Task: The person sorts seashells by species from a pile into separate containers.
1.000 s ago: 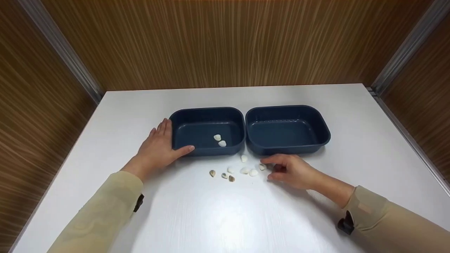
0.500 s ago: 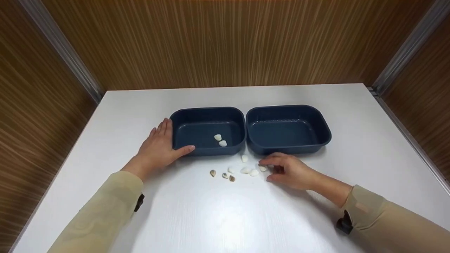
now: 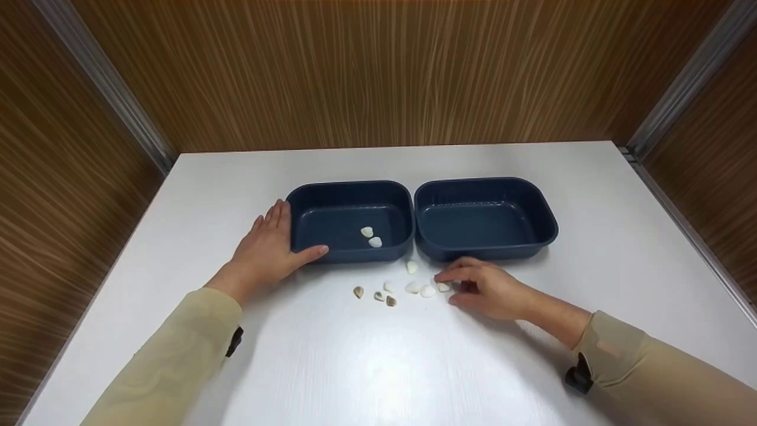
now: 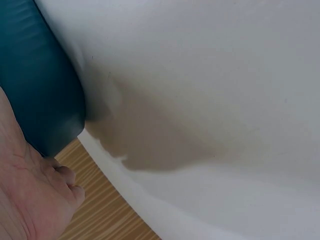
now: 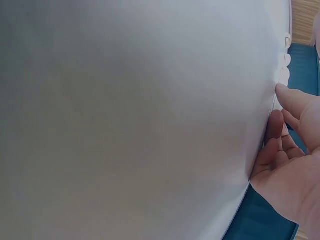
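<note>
In the head view my left hand (image 3: 263, 245) rests against the left dark blue bin (image 3: 355, 255), straight fingers along its left side and thumb at its front rim. Two white seashells (image 3: 375, 242) lie inside that bin. My right hand (image 3: 491, 290) is low over the table before the right blue bin (image 3: 485, 253). Its index fingertip touches a pale seashell (image 3: 443, 287), with the thumb apart on the near side. Left of it lie several white shells (image 3: 413, 287) and three brown-marked ones (image 3: 358, 292). The right wrist view shows the right hand's (image 5: 295, 135) bent fingers, with a gap before the thumb.
The two bins stand side by side on the white table (image 3: 378, 367). Wood-grain panels (image 3: 378, 71) rise behind and at both sides, with metal strips at the corners. One white shell (image 3: 411, 267) lies close before the gap between the bins.
The shell at my right index fingertip has slid slightly toward me and now looks whiter. The right fingertips have shifted a little left. My left hand keeps its place on the bin.
</note>
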`<state>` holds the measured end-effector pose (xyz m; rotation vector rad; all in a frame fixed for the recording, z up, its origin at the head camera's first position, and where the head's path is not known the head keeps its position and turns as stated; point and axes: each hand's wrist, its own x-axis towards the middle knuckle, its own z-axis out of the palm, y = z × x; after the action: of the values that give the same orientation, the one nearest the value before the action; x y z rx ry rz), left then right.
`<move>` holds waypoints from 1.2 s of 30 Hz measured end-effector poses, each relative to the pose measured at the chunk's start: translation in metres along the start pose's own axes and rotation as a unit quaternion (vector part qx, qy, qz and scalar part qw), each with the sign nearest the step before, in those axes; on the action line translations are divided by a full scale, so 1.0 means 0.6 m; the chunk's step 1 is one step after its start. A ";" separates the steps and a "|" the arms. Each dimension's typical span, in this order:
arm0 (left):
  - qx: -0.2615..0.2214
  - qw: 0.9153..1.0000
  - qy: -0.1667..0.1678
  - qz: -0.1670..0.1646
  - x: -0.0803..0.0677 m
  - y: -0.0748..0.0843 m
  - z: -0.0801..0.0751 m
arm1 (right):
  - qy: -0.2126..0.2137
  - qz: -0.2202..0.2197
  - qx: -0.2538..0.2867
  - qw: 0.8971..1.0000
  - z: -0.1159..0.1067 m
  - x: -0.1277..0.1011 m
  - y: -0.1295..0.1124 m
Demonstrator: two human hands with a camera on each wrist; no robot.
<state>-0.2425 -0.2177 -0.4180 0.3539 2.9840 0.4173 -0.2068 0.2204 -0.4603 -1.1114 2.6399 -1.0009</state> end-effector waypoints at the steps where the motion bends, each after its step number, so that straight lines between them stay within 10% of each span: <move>1: 0.000 1.000 0.000 0.000 0.000 0.000 0.000 | 0.000 0.000 -0.002 1.000 0.000 0.000 0.000; 36: 0.006 1.000 -0.006 -0.004 0.003 -0.001 0.003 | -0.002 -0.004 0.010 1.000 0.000 0.001 0.002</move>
<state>-0.2444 -0.2174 -0.4199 0.3428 2.9755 0.3956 -0.2080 0.2210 -0.4609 -1.1196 2.6189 -1.0232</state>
